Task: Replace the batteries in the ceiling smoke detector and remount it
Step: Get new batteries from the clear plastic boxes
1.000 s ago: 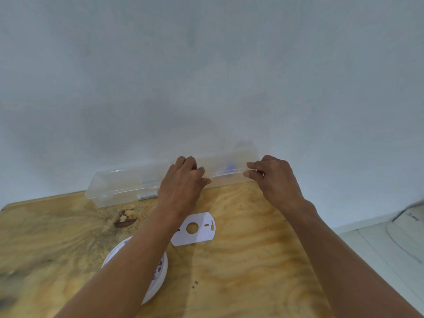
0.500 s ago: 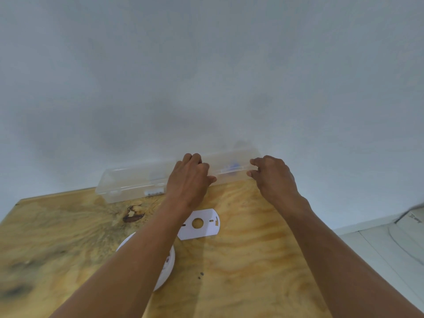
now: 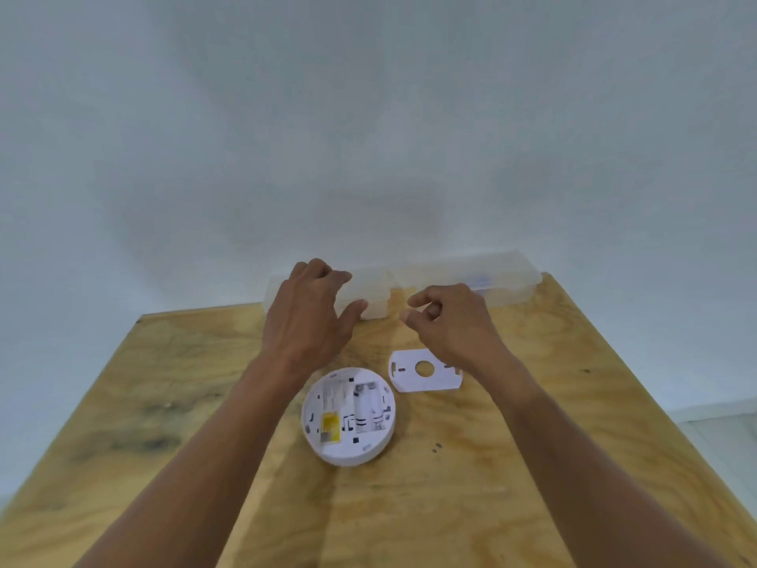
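Observation:
The round white smoke detector (image 3: 348, 416) lies back-side up on the wooden table (image 3: 512, 465), showing its battery bay and a yellow label. Its flat white mounting plate (image 3: 426, 371) lies just to the right of it. A long clear plastic box (image 3: 499, 276) runs along the table's far edge against the wall. My left hand (image 3: 311, 317) rests over the left part of the box with fingers spread, thumb at its front edge. My right hand (image 3: 446, 317) hovers in front of the box, fingers loosely curled, nothing visible in it.
A pale wall rises directly behind the table. Two small dark specks (image 3: 436, 446) lie on the wood to the right of the detector. A strip of light floor (image 3: 721, 436) shows past the table's right edge.
The view has swung left and down, so the detector's back now shows fully. My right hand has come off the box and curled; my left hand has spread over the box's left part.

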